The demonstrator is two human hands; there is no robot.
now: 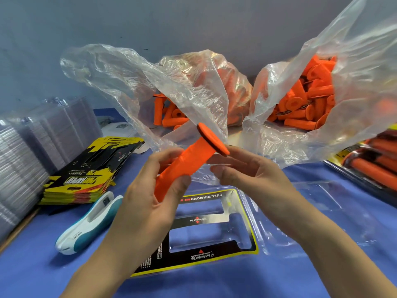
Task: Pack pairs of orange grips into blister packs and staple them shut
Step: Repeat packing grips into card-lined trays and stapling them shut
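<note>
I work on a big blue table (pixel 32 265). At the back are two big clear bags, one on my right (pixel 354 82) and one on my left (pixel 129 82), both full of orange grips (pixel 305 100). A tall pile of clear packs (pixel 25 158) stands far left, with a pile of yellow and black cards (pixel 86 175) next to it. Some filled packs (pixel 373 162) lie far right. One open pack (pixel 300 211) lies flat under my hands with a card inside and no grips in it yet. The stapler (pixel 90 224) lies just left of it.

My left hand (pixel 146 203) is wrapped round the thin end of one grip (pixel 189 162), up in the air over the open pack. My right hand (pixel 247 175) is loose, its fingers nearly straight, the tips just touching by the wide round end.

I think the grip is light and rubbery, a bit bendy, not slippery and not easy to break. The best place to hold it is round the long middle, so the round end can drop into its spot
</note>
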